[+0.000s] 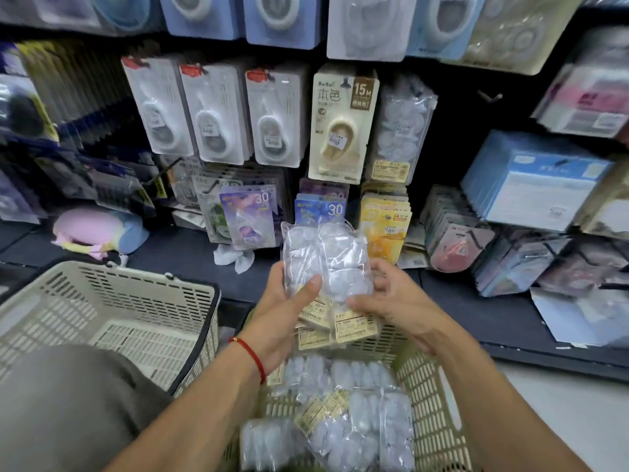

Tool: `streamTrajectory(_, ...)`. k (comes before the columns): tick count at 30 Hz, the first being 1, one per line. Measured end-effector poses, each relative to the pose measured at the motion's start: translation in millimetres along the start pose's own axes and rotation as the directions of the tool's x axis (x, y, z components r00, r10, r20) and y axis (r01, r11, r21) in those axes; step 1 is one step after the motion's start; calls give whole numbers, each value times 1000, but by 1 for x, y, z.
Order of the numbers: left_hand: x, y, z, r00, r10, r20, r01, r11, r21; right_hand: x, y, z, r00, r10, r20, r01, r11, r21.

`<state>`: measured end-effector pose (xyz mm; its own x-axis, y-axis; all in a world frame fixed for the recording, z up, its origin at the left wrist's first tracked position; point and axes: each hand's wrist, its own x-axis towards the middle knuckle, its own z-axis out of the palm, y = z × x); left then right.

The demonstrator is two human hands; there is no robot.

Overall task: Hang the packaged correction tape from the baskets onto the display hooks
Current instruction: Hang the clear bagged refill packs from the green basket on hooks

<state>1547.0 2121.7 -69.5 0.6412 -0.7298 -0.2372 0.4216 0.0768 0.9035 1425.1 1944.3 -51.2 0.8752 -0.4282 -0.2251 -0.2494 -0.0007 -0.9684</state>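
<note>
Both my hands, left hand (289,301) and right hand (391,298), grip a stack of clear plastic correction-tape packs (326,264) above the beige slotted basket (439,403); I'd square the hang holes, then thread onto the hook of matching packs (401,127).

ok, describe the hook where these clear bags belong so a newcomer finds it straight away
Start at the dark display wall and find the cream card marked 15M in the middle row. Right of it hangs a clear bag of pale round tapes with a yellow label at its foot. Its neighbours are stiff printed cards; it alone is a soft see-through bag, like the bundle in both hands.
</note>
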Motion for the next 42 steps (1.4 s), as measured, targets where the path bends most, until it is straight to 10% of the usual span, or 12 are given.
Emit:
streamTrajectory(13, 59, 130, 44, 865, 487, 122, -491, 771, 406, 17, -112, -71, 778, -317, -542, 376, 926, -1)
streamTrajectory(33, 70, 131, 30, 844, 530, -80, -494, 828, 265, 44, -122, -67, 730, -357, -582, 422, 906, -25)
streamTrajectory(39, 66, 128, 34, 857, 511, -64, -485, 843, 232, 40, -122, -59, 585, -496, -641, 230, 860, -456)
streamTrajectory(42, 66, 122, 40, 865, 501, 15, -491, 840, 233, 39, -123, -41, 779, -450, -436, 328, 886, -329)
